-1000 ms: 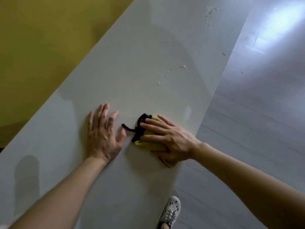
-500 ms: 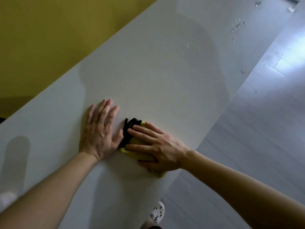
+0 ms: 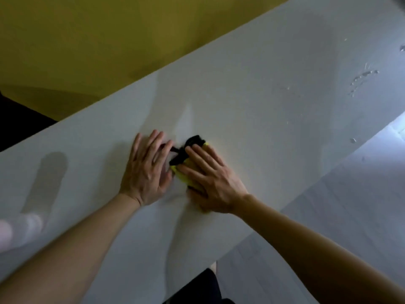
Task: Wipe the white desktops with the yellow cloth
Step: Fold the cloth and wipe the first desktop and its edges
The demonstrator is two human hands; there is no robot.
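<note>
Fingers [image 3: 202, 157] of the right hand [image 3: 215, 183] lie straight and flat, pressing the bunched yellow cloth [image 3: 180, 174] onto the white desk [image 3: 263, 110]; the left hand [image 3: 146, 172] rests just beside it, fingers spread, holding nothing. To wipe well, spread the palm's weight evenly over the cloth and sweep in overlapping strokes toward the droplets [image 3: 361, 75] well off to the right, not yet wiped

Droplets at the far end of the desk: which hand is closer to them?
Right. The right hand presses the yellow cloth, on the side toward the droplets; the left hand lies flat beside it, farther off.
</note>
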